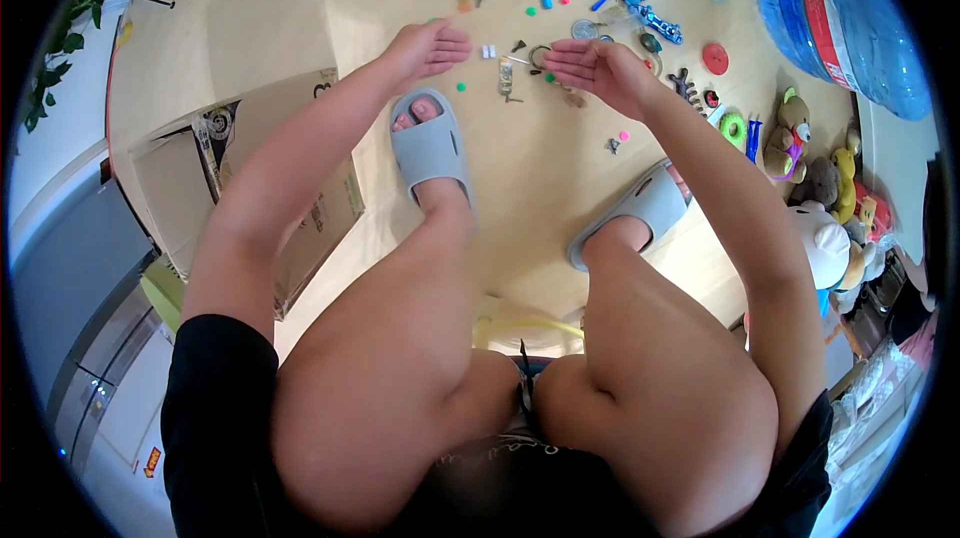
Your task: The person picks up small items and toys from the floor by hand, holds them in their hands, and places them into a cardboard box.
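My left hand (428, 53) hovers over the floor with its fingers stretched out toward the right, holding nothing. Facing it, my right hand (605, 76) has its fingers extended to the left, and it too is bare. Small loose items lie between and around them: two little white pieces (488, 52), a small clear-and-gold object (505, 76), a green dot-like piece (461, 87) and a dark ring (540, 57) at my right fingertips. Whether those fingertips touch the ring I cannot tell. Near my right wrist lies a dark, toothed toy piece (686, 88).
An open cardboard box (325, 228) stands at left. My feet wear grey slippers (428, 143). Scattered at right are a red disc (715, 59), a green ring (733, 129) and a blue shiny toy (660, 26). Beyond are a large water bottle (785, 13), a teddy bear (788, 138) and other plush toys.
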`<state>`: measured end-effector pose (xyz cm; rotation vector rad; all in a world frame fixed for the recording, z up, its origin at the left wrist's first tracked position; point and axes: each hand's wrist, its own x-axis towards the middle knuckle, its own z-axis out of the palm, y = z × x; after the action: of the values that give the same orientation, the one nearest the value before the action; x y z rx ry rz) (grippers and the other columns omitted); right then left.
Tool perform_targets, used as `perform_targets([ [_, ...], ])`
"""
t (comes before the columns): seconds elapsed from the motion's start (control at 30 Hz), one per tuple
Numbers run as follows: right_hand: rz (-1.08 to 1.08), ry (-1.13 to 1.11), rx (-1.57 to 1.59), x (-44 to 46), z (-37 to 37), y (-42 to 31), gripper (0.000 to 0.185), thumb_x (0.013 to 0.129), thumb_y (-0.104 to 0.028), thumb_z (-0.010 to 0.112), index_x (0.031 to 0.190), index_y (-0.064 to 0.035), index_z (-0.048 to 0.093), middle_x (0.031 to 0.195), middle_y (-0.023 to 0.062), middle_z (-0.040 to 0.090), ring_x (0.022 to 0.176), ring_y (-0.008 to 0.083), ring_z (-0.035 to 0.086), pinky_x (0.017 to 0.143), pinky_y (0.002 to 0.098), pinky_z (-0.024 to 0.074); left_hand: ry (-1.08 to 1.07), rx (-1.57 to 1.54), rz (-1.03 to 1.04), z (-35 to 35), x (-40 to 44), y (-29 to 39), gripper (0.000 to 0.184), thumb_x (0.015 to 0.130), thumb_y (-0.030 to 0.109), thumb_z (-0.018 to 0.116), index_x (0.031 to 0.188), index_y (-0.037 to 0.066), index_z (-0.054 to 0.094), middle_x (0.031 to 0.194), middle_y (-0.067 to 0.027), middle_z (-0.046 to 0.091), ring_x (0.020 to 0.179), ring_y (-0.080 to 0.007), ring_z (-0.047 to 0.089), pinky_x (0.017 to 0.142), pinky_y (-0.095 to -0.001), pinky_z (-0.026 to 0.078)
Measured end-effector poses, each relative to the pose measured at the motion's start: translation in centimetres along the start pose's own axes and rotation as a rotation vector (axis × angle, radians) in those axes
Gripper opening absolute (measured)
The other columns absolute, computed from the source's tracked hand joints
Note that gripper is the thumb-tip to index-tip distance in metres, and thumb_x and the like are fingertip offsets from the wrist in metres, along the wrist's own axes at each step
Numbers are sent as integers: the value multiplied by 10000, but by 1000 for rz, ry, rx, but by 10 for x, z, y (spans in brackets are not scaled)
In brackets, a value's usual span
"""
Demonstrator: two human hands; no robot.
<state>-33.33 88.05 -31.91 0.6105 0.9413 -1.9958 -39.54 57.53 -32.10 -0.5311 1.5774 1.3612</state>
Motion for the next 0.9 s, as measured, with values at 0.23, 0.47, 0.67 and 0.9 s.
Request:
perform_targets([
  [0.23, 97, -115, -53, 14, 13, -13, 496, 975, -297, 432, 1320, 54, 489, 1337, 150, 558, 1235, 235, 543, 1080, 339, 407, -26, -146, -1, 6, 4, 0, 515, 1017, 376, 352, 1249, -37, 553, 1223, -161, 630, 1174, -230, 590, 1009, -351, 458],
  [0.47, 144, -100, -7, 21, 7, -10, 586, 956, -420, 517, 1299, 55, 499, 1313, 145, 563, 1216, 233, 544, 1047, 339, 418, -52, -138, -60, 21, 6, 5, 491, 1017, 355, 365, 1257, -30, 551, 1225, -158, 631, 1156, -226, 605, 1023, -352, 461],
  [0.67, 178, -90, 77, 23, 7, 2, 651, 963, -443, 495, 1340, 85, 431, 1347, 185, 521, 1240, 244, 525, 1064, 329, 411, -146, -126, -114, 42, 14, 8, 483, 1012, 338, 377, 1237, -49, 559, 1222, -177, 625, 1158, -243, 603, 1010, -355, 477],
  [0.9, 189, -62, 173, 19, 5, 7, 651, 970, -441, 479, 1336, 95, 424, 1322, 200, 530, 1239, 251, 526, 1077, 334, 413, -136, -72, -121, 43, 20, 11, 480, 982, 322, 393, 1169, -70, 599, 1179, -188, 648, 1098, -260, 641, 989, -358, 496],
])
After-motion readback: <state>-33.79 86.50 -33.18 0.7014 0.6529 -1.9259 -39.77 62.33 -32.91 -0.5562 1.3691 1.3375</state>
